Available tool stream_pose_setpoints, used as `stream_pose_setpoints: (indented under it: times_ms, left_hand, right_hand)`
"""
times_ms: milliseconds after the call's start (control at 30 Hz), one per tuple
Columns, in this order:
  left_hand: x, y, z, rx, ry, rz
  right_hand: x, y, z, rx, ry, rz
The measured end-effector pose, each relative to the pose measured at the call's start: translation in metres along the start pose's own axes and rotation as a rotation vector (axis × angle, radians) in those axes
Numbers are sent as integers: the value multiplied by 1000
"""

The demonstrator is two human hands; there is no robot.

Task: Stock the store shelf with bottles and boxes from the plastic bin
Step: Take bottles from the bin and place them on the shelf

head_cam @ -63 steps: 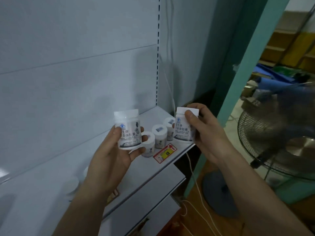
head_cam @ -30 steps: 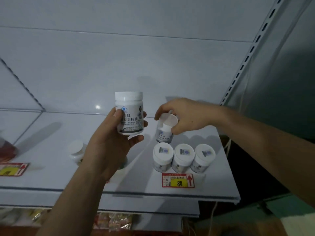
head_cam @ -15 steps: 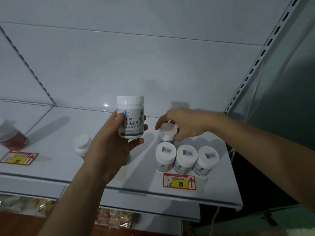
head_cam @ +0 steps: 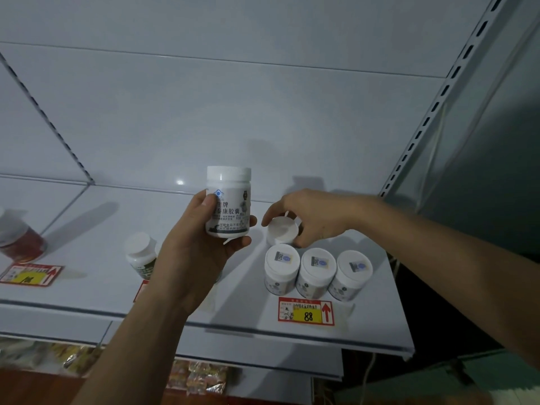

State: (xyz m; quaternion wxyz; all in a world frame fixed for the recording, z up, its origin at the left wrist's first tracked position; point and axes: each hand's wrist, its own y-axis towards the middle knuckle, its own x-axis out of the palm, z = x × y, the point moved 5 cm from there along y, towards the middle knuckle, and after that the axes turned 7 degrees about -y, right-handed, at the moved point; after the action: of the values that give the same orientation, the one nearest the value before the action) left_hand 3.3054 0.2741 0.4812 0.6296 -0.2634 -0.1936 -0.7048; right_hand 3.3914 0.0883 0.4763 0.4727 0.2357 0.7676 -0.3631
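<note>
Your left hand grips a labelled white plastic bottle upright, waiting | your right hand pinches another white-capped bottle, seating it behind the front row.

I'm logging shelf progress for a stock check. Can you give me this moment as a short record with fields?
left hand: holds a white bottle upright above the shelf
right hand: grips a second white bottle, behind the front row
front row: three white bottles side by side
price tag: reads 88, red arrow
shelf left: small white-capped bottle, red jar
</note>
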Motion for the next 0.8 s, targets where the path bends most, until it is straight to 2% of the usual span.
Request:
stream_pose_setpoints:
  times_ms: [133, 200, 300, 333, 400, 500, 600, 733, 800]
  left_hand:
    - [1, 2, -5, -18, -28, -19]
    - [4, 4, -7, -28, -30, -55]
    - [13, 11, -12, -44, -7, -118]
    - [18, 14, -14, -49, 16, -139]
    - [29, 20, -20, -55, 76, -172]
    - [46, 26, -30, -69, 142, -213]
    - [56, 26, -37, -45, 229, -228]
    - [49, 27, -29, 239, 685, -155]
    - [39, 34, -27, 287, 781, -58]
  right_hand:
    - [0, -6, 2, 14, -20, -2]
    - [-13, -17, 3, 22, -36, 55]
    - [-50, -39, -2, -56, 297, 303]
    - [-61, -47, -5, -102, 421, 345]
    - [-73, -59, -13, -182, 512, 327]
    - [-75, -69, -16, -232, 421, 262]
    - [-79, -79, -11, -209, 357, 276]
    - [-81, -94, 1, -120, 243, 318]
    - [-75, -94, 9, -48, 69, 323]
